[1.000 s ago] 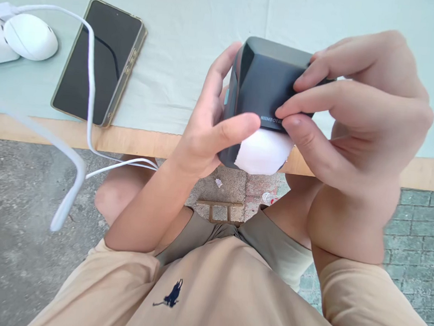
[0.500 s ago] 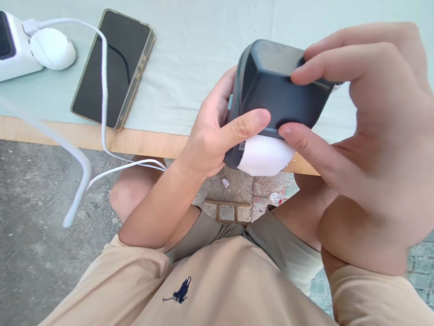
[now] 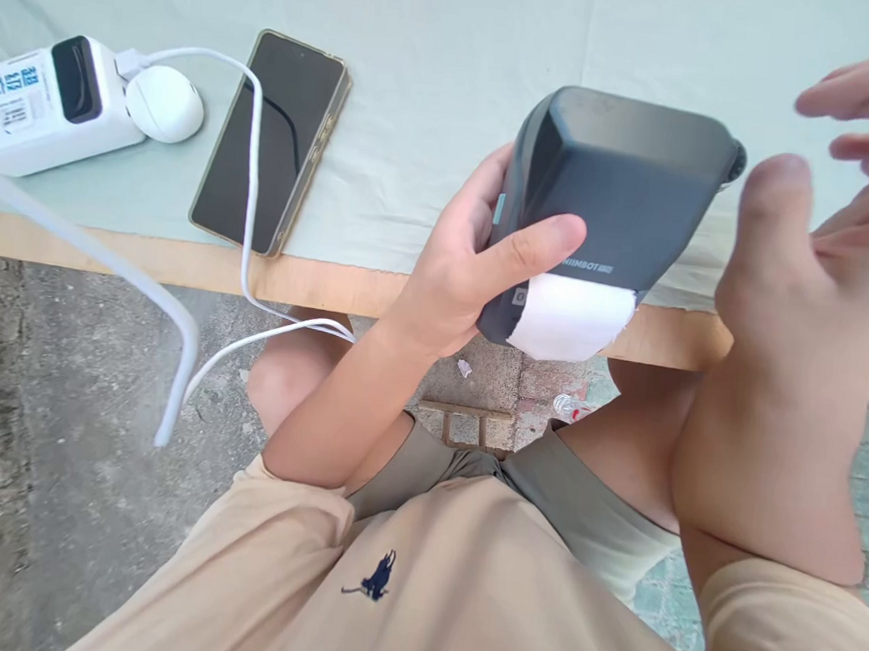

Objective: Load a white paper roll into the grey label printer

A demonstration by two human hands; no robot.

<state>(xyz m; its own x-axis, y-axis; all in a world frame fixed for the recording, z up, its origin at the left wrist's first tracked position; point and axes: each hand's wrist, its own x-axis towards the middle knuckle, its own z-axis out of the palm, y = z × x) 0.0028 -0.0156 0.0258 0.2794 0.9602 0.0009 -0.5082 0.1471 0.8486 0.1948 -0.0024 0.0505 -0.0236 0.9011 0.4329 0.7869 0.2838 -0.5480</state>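
Observation:
A dark label printer point(image 3: 624, 205) marked NIIMBOT is held up over the table's front edge, tilted. My left hand point(image 3: 477, 259) grips its left side, thumb across the top cover and the other fingers hidden beneath. From the printer's near end hangs a strip of white label paper point(image 3: 574, 318) with a torn edge. My right hand point(image 3: 851, 198) is off to the right of the printer, apart from it, its fingers spread and nothing seen in them; it is partly cut off by the frame.
On the pale cloth-covered table point(image 3: 457, 36) lie a phone point(image 3: 268, 142), a white power bank point(image 3: 37, 109) with a dark display and a white earbud case point(image 3: 164, 104). A white cable point(image 3: 250, 191) runs over the phone and off the table edge point(image 3: 333, 282). Another white tube point(image 3: 108, 265) crosses the lower left.
My right hand has let go of the printer's cover and moved away to the right, its fingers opening. The left hand still holds the printer. The whole view has shifted slightly.

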